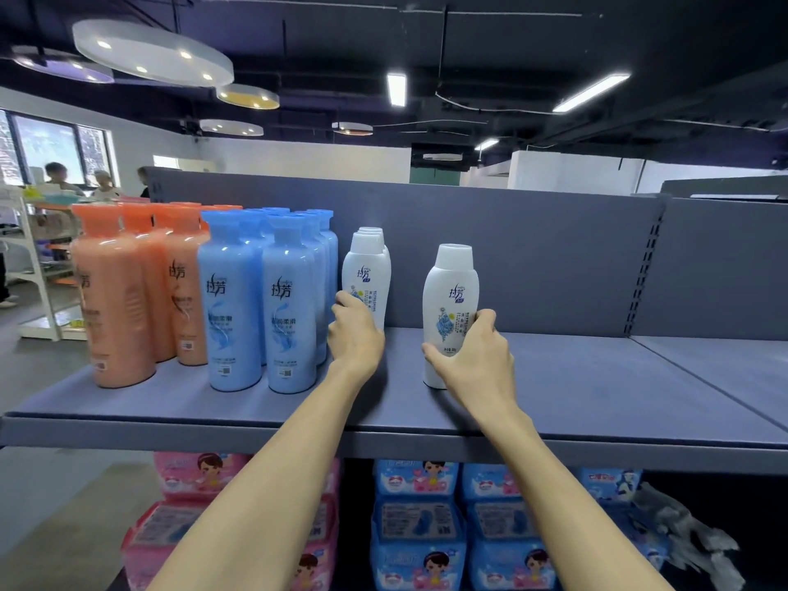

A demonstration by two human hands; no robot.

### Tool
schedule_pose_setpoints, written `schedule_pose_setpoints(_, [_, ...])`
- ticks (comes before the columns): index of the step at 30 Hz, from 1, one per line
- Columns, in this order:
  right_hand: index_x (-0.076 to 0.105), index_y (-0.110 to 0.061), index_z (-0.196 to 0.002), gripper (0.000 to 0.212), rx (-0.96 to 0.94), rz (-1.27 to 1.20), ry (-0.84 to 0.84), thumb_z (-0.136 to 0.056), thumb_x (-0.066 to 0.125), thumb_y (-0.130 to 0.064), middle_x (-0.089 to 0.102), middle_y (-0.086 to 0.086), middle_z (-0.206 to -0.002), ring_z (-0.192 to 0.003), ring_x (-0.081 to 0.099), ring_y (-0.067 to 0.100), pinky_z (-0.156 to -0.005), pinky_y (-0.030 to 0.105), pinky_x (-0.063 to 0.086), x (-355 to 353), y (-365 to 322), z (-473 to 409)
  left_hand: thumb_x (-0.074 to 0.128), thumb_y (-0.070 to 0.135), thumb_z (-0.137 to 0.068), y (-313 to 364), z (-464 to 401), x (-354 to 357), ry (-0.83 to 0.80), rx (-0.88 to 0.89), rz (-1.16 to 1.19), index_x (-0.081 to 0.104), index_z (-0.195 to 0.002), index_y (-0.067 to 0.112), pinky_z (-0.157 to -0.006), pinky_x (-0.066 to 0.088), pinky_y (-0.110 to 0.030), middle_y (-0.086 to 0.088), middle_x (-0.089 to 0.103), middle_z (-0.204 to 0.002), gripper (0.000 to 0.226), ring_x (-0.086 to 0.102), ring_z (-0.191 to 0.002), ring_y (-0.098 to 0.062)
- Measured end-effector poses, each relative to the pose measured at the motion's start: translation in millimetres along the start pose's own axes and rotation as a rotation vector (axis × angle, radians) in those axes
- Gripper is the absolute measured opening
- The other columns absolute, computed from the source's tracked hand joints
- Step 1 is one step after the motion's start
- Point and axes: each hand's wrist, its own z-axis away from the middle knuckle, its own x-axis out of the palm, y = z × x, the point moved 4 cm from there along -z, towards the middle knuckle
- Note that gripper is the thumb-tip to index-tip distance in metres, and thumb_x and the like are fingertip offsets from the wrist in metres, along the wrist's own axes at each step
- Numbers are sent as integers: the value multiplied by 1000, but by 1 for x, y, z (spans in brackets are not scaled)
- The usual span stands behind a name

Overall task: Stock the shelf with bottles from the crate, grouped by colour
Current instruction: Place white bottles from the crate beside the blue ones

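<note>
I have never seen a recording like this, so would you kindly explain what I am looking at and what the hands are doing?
There is no machine here: one camera worn on a person's head looks forward and down at their bare arms. They face a grey shelf in a shop. On it stand orange bottles, then blue bottles, then a row of white bottles. The left hand grips the front bottle of that white row. The right hand holds another white bottle, standing upright and apart from the row. Pink and blue packs lie on the shelf below.

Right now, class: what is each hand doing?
Left hand: grips the front white bottle of the row.
Right hand: grips the lone white bottle.
</note>
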Motion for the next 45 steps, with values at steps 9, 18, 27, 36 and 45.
schedule_pose_setpoints(9, [35,-12,-102,56,-40,-47,-67,-77,77,-40,60,7,-107,-97,60,32,-69,32,39,37,-33,-7,70,20,-87,-9,20,-22,-65,155,-99,43,-121,3,-85,47,-40,-16,53,-122,47,57,-111,-37])
schedule_pose_setpoints(18, [36,-9,-106,61,-55,-81,-108,-75,81,-37,59,10,-110,-100,60,33,-69,32,37,77,-69,-14,59,22,-92,-20,57,-83,134,357,-161,53,-112,10,-74,42,-39,-9,62,-104,24,60,-98,-33])
schedule_pose_setpoints(27, [38,-6,-111,67,-28,-68,-95,-74,82,-40,59,11,-112,-100,61,33,-69,32,39,87,-79,-11,60,27,-89,-34,67,-93,143,367,-175,51,-110,15,-67,39,-36,-3,62,-104,26,60,-93,-31])
schedule_pose_setpoints(36, [37,-4,-116,71,42,-44,-124,-75,84,-39,57,16,-120,-108,60,38,-79,39,48,82,-88,-5,60,28,-89,-42,79,-103,115,381,-190,51,-113,16,-72,45,-39,-2,63,-107,28,61,-96,-31])
schedule_pose_setpoints(45, [37,-3,-119,78,26,39,-159,-75,81,-50,54,16,-123,-111,58,36,-75,35,40,40,-93,9,60,28,-90,-45,77,-112,78,375,-307,49,-114,16,-69,44,-39,-3,62,-108,29,62,-95,-34])
